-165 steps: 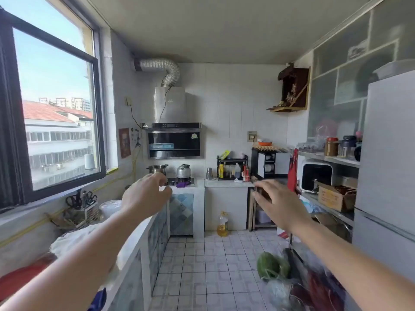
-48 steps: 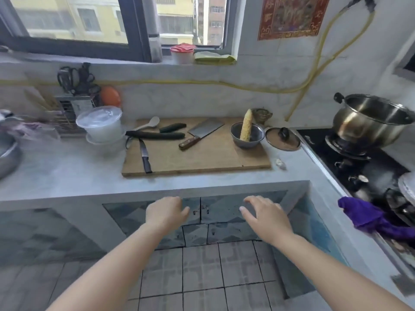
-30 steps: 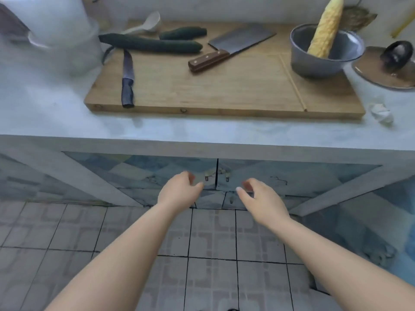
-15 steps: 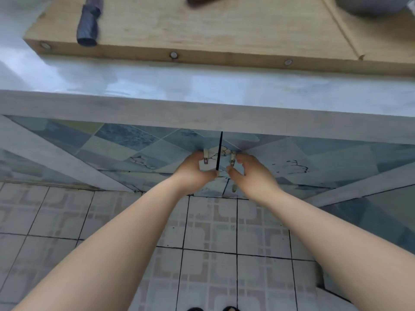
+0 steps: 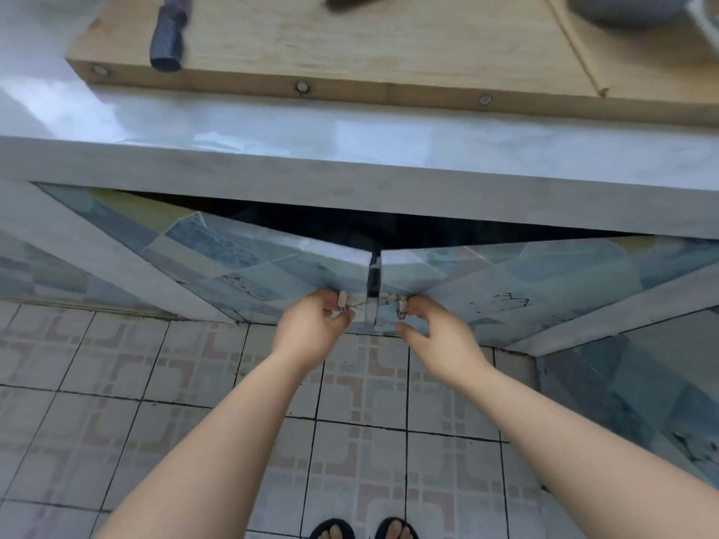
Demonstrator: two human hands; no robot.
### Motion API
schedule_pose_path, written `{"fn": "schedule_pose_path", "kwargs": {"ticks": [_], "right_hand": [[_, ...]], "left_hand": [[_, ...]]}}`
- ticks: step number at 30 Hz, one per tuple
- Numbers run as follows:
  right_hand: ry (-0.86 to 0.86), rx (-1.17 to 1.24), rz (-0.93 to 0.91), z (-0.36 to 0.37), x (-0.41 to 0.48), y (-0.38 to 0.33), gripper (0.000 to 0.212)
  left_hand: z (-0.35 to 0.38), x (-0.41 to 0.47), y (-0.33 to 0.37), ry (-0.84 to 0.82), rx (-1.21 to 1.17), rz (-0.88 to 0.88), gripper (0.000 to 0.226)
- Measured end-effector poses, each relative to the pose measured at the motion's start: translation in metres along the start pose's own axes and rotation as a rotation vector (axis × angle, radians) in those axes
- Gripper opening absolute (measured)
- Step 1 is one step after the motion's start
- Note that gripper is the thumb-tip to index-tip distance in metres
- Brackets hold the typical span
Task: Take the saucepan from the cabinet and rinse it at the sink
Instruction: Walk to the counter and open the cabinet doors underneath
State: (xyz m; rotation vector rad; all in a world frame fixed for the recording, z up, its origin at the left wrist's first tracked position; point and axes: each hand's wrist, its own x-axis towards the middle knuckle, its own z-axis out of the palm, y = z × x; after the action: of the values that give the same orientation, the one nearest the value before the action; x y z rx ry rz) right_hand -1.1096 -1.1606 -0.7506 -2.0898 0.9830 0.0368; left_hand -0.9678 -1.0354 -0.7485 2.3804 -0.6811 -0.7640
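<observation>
Under the grey stone counter (image 5: 350, 169), the cabinet's two blue tiled doors stand partly open towards me. My left hand (image 5: 311, 328) pinches the small handle (image 5: 343, 299) of the left door (image 5: 249, 258). My right hand (image 5: 435, 332) pinches the handle (image 5: 402, 305) of the right door (image 5: 505, 266). A dark gap (image 5: 350, 223) shows above the doors; the inside is black and no saucepan is visible.
A wooden cutting board (image 5: 389, 44) lies on the counter above, with a dark-handled knife (image 5: 169, 36) at its left and a grey bowl (image 5: 630, 9) at the top right edge. Tiled floor (image 5: 116, 402) lies below; my sandalled feet (image 5: 362, 529) are at the bottom.
Both hands reached the door handles and took hold; since half a second ago the two doors have swung outward, opening a dark gap at the top.
</observation>
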Motion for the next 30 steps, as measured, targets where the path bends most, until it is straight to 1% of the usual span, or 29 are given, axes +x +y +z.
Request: {"fn": "schedule_pose_path", "kwargs": {"ticks": [3,8,13,18,20,24,27,30], "right_hand": [[0.028,0.071,0.02,0.006,-0.031,0.009,0.03],[0.034,0.086,0.108,0.014,-0.077,0.023,0.029],[0.064,0.078,0.209,0.018,-0.127,0.03,0.04],[0.136,0.158,0.33,0.019,-0.176,0.047,0.043],[0.151,0.193,0.358,0.018,-0.198,0.054,0.047],[0.183,0.16,0.428,0.009,-0.238,0.072,0.057],[0.194,0.112,0.444,0.0,-0.261,0.08,0.056],[0.201,0.086,0.464,-0.008,-0.274,0.089,0.053]], "left_hand": [[0.003,-0.024,-0.015,0.044,0.042,-0.008,0.025],[-0.006,-0.067,-0.041,0.042,0.094,-0.053,0.029],[-0.02,-0.119,-0.075,0.035,0.085,-0.084,0.028],[-0.038,-0.159,-0.111,0.048,0.143,-0.047,0.032],[-0.045,-0.178,-0.124,0.07,0.154,-0.063,0.032],[-0.062,-0.206,-0.154,0.101,0.204,-0.12,0.031],[-0.077,-0.222,-0.174,0.104,0.227,-0.14,0.028],[-0.092,-0.229,-0.195,0.085,0.251,-0.181,0.037]]}}
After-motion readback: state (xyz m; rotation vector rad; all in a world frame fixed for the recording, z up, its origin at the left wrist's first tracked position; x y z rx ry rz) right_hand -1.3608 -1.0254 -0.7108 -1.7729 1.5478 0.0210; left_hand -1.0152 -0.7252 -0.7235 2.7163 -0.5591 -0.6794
